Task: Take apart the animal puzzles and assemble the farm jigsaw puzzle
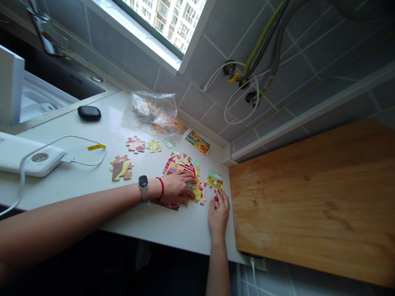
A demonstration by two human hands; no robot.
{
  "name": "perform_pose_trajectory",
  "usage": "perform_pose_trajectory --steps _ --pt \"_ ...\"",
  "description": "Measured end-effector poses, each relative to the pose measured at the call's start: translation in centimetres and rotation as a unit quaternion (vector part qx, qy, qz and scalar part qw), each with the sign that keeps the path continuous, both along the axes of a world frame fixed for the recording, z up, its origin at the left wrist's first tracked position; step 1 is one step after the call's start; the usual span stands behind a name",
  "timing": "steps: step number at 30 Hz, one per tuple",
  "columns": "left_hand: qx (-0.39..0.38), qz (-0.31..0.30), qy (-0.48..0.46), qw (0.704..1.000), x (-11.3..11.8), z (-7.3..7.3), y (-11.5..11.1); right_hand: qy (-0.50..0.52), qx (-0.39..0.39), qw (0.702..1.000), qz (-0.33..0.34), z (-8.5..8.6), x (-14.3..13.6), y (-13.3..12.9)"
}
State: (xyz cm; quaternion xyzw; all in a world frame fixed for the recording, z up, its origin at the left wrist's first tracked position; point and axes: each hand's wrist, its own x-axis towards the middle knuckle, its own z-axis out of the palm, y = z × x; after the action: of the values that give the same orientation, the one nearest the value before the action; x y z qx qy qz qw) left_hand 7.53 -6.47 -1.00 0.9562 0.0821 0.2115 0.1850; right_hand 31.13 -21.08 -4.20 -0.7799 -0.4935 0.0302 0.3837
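My left hand, with a watch and a red cord at the wrist, lies flat with fingers spread over a partly joined jigsaw puzzle that shows a red barn. It covers part of the picture. To its right, my right hand has its fingers bent around a small puzzle piece, mostly hidden by the fingertips. That piece is just below a joined puzzle section with a red vehicle and a sheep. Loose pieces lie left of the barn: a pink one, a green one and a brown one.
A clear plastic bag of pieces and a picture card lie along the wall. Leftward are a black oval case, a white power bank with a cable, and the sink. A wooden board borders the counter's right side.
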Motion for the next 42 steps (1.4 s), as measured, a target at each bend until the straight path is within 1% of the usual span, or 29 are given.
perform_pose_trajectory --steps 4,7,10,14,16,18,20,23,24,26,29,33,37,42 --pt "0.006 0.0 0.013 1.0 -0.1 0.2 0.0 0.004 -0.006 1.0 0.005 0.0 0.2 0.1" --pt "0.007 -0.003 0.025 1.0 -0.1 0.3 0.0 -0.012 -0.01 1.0 0.011 -0.2 0.4 0.2" --pt "0.013 0.0 0.017 1.0 0.0 0.3 0.0 -0.026 -0.004 1.0 0.012 -0.4 0.4 0.2" --pt "-0.004 0.01 -0.02 1.0 0.1 0.5 0.3 0.008 0.033 0.999 -0.006 -0.2 0.4 0.3" --pt "-0.018 0.028 -0.024 0.999 0.0 1.0 0.7 0.022 0.063 0.998 -0.018 0.1 0.4 0.3" --pt "-0.02 0.077 -0.016 0.997 -0.2 1.4 1.2 0.014 0.083 0.996 -0.026 0.5 0.4 0.4" --pt "-0.018 0.164 -0.01 0.986 -0.6 1.7 1.9 0.018 0.089 0.996 -0.024 0.7 0.3 0.5" --pt "-0.028 0.317 -0.006 0.948 -1.2 1.7 3.3 0.073 0.092 0.993 -0.013 0.7 0.0 0.5" --pt "-0.036 0.354 -0.001 0.934 -1.5 1.6 3.8 0.09 0.093 0.992 -0.011 0.7 -0.1 0.5" --pt "-0.056 0.394 0.021 0.917 -1.9 1.4 4.7 0.111 0.095 0.989 -0.011 0.7 -0.3 0.5" --pt "-0.076 0.384 0.051 0.919 -2.3 1.2 5.4 0.119 0.093 0.989 -0.01 0.7 -0.4 0.5" --pt "-0.071 0.362 0.06 0.928 -2.4 1.2 5.4 0.115 0.091 0.989 -0.006 0.7 -0.3 0.4" --pt "-0.065 0.343 0.042 0.936 -2.4 1.2 5.7 0.097 0.093 0.991 -0.017 0.3 -0.1 0.3" --pt "-0.081 0.304 0.015 0.949 -2.7 1.1 6.7 0.086 0.081 0.993 -0.017 0.2 0.0 0.2"
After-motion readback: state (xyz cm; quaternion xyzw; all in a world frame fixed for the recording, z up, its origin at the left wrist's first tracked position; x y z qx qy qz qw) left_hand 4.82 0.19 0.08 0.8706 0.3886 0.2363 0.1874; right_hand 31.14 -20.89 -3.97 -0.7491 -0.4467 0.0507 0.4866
